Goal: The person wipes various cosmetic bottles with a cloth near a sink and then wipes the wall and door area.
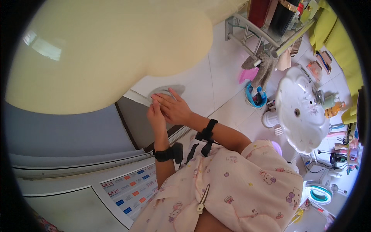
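Both bare hands meet in front of me, near the middle of the view. My right hand (175,109) has its fingers stretched towards the left, one of them apart from the others, over a grey cloth-like item (179,89). My left hand (157,118) touches the fingers of my right hand from the left side. The palms are hidden, so whether either hand grips the grey item cannot be told. Black straps with small devices sit on both wrists. A metal hair clip (204,200) lies on the pink printed garment (232,179).
A large glossy cream-coloured curved surface (110,52) fills the upper left. On the right stand a white washbasin (297,133), a metal rack (246,30) with a grey towel (265,68), and a blue basket (263,105). A toilet (320,194) is farther off.
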Motion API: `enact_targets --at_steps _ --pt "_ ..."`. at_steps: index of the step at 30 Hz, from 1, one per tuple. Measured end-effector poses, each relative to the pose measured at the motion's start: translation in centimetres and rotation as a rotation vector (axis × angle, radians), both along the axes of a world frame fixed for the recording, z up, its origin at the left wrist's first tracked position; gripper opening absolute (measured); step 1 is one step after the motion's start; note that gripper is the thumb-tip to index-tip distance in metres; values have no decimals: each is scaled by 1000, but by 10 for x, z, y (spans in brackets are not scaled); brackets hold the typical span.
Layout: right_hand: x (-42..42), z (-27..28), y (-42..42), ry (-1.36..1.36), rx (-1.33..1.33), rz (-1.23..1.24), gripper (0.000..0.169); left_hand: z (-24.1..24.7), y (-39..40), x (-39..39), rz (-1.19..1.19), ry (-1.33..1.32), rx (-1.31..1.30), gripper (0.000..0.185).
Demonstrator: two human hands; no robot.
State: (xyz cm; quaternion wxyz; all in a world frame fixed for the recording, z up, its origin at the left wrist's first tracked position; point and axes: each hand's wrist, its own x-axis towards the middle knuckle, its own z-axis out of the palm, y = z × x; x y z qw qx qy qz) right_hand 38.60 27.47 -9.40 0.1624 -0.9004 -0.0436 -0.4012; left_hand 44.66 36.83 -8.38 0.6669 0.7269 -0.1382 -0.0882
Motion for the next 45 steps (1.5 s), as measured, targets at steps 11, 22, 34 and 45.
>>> enact_targets --at_steps 11,22,34,45 --pt "-13 -22 -7 93 45 16 54 -21 1 3 -152 285 -98 32" --pt "-14 -31 -2 155 3 59 50 -38 15 8 -154 364 -133 31" --pt "-24 -15 -1 111 -36 3 51 -37 0 3 -74 379 -207 32" --pt "-52 -42 -5 128 118 -36 40 -49 -13 -23 -119 422 -75 39"
